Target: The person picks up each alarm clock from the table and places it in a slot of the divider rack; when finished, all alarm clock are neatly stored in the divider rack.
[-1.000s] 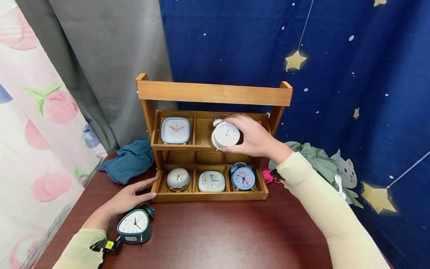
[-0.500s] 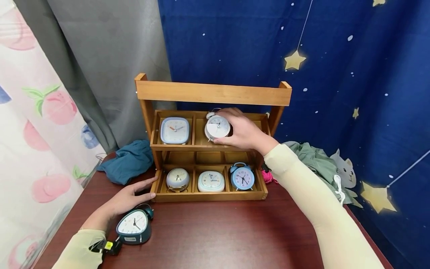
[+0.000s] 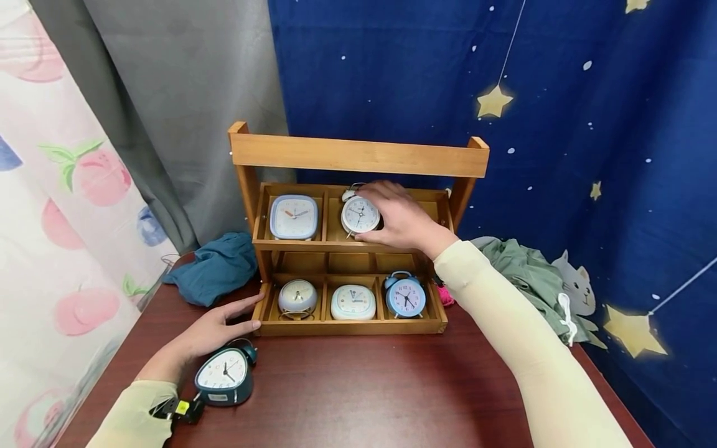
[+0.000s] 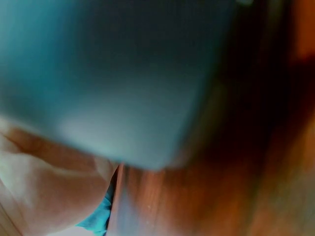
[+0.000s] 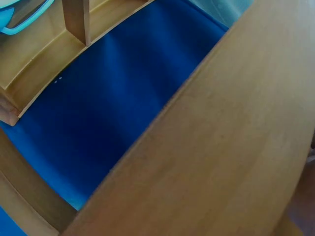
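The left hand [image 3: 210, 333] lay flat with straight fingers on the counter [image 3: 358, 386], a dark teal clock [image 3: 224, 375] just beside its wrist; farther off, the right hand [image 3: 400, 219] gripped a white twin-bell alarm clock [image 3: 360, 215] in the wooden shelf [image 3: 358, 155]'s upper middle compartment

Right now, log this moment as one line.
right hand: grips white twin-bell alarm clock, upper tier, wooden two-tier rack | left hand: flat, touches rack's lower left corner
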The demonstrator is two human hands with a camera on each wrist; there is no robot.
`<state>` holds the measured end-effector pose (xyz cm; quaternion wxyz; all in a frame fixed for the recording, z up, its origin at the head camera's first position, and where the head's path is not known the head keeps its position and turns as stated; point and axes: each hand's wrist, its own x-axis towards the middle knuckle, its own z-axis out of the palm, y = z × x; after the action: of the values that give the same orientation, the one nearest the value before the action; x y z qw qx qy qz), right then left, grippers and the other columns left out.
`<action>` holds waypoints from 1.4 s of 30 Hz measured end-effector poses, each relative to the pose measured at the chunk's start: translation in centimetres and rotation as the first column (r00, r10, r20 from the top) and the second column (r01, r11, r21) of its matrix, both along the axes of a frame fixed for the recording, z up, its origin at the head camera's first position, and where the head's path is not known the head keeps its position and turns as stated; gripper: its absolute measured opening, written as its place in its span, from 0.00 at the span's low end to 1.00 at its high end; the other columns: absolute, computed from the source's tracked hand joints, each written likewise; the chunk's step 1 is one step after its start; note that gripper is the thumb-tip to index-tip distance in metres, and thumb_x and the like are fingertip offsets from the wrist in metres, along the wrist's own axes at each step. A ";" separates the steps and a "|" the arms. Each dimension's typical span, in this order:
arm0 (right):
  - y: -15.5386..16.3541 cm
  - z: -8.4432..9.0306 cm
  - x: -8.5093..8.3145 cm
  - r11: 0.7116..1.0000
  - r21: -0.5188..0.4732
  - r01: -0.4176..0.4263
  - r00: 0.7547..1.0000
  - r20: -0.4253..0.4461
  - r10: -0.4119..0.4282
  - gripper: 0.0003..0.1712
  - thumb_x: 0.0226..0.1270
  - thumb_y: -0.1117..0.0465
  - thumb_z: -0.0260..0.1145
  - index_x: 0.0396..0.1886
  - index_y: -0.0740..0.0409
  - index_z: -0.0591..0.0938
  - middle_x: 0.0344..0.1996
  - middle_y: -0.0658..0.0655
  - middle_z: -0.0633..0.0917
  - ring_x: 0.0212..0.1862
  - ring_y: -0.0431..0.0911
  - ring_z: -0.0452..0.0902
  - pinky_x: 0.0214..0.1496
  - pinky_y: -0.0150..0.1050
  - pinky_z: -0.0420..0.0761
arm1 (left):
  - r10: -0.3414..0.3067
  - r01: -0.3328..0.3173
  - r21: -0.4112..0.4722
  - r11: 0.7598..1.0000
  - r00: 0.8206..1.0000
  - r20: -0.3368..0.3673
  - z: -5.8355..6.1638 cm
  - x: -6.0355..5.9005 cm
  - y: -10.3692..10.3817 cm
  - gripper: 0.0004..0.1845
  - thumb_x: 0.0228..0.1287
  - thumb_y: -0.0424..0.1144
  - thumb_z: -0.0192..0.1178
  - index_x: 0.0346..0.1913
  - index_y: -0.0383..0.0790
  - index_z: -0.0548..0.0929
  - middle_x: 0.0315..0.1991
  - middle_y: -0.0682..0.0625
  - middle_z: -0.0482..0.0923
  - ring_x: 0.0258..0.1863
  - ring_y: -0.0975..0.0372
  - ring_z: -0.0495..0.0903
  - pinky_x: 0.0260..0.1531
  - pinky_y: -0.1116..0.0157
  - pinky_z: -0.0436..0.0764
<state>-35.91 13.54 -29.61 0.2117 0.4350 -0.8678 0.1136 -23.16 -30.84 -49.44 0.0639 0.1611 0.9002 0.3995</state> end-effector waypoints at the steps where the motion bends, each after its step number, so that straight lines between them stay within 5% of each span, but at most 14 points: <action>1: 0.0 -0.1 0.0 1.000 0.002 0.002 1.000 -0.004 -0.002 0.52 0.63 0.34 0.84 0.77 0.58 0.78 0.73 0.58 0.79 0.78 0.56 0.69 0.87 0.56 0.58 | 0.000 0.000 -0.002 1.000 1.000 -0.002 0.0 0.0 0.0 0.39 0.80 0.58 0.68 0.87 0.49 0.71 0.82 0.39 0.71 0.80 0.38 0.69 0.72 0.31 0.71; 15: 0.1 0.1 0.1 0.999 0.039 0.034 0.999 0.005 -0.035 0.54 0.63 0.33 0.84 0.81 0.54 0.77 0.76 0.56 0.75 0.79 0.57 0.66 0.83 0.62 0.65 | -0.006 0.006 -0.024 1.000 1.000 -0.021 -0.1 -0.3 0.0 0.39 0.81 0.58 0.67 0.87 0.50 0.71 0.83 0.38 0.70 0.81 0.38 0.67 0.73 0.30 0.70; 31: 0.5 -0.6 -0.1 0.990 0.127 0.054 0.999 -0.012 -0.053 0.58 0.75 0.23 0.65 0.89 0.54 0.65 0.83 0.56 0.67 0.84 0.57 0.58 0.86 0.61 0.59 | -0.004 0.004 -0.025 1.000 1.000 -0.019 -0.3 -0.2 -0.1 0.39 0.80 0.59 0.68 0.87 0.50 0.71 0.83 0.38 0.70 0.81 0.37 0.67 0.72 0.29 0.69; 42: 0.2 -0.5 0.3 0.996 0.073 0.046 0.997 0.055 -0.051 0.58 0.70 0.25 0.74 0.89 0.50 0.67 0.82 0.54 0.67 0.84 0.55 0.57 0.86 0.62 0.58 | -0.001 0.001 -0.026 1.000 1.000 -0.014 -0.3 -0.2 -0.1 0.39 0.80 0.59 0.68 0.87 0.51 0.71 0.82 0.38 0.70 0.81 0.37 0.68 0.72 0.29 0.70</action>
<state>-35.66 13.78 -30.09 0.1738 0.4177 -0.8873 0.0899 -23.33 -30.94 -49.70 0.0599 0.1636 0.9055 0.3868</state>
